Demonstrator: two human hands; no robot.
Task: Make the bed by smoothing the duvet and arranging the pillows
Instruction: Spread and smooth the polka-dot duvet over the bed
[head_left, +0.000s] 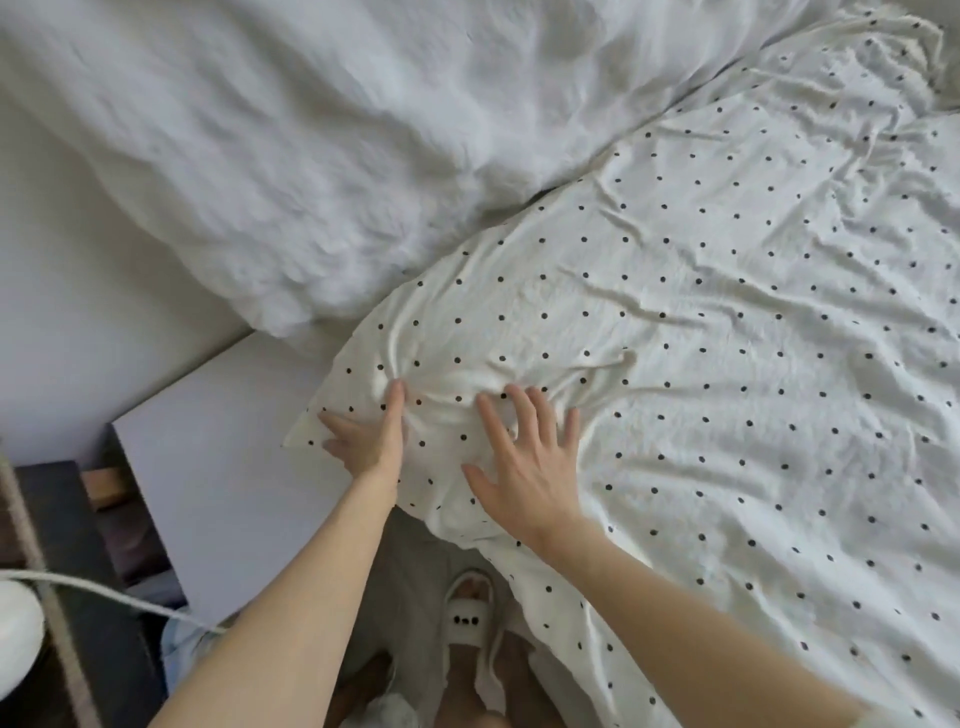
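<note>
Pressing flat with spread fingers, the right hand (524, 462) and left hand (366, 434) rest on the dotted duvet's (727, 322) near corner, beside the white pillow (291, 156).

White duvet (727, 322) with black dots — rumpled, corner hanging off the bed edge — beside a plain white pillow (270, 156).

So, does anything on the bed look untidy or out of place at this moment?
Yes. The dotted duvet is creased all over, with folds bunched where the left hand and right hand press its corner. The plain white pillow lies rumpled and askew, overhanging the bedside surface.
</note>
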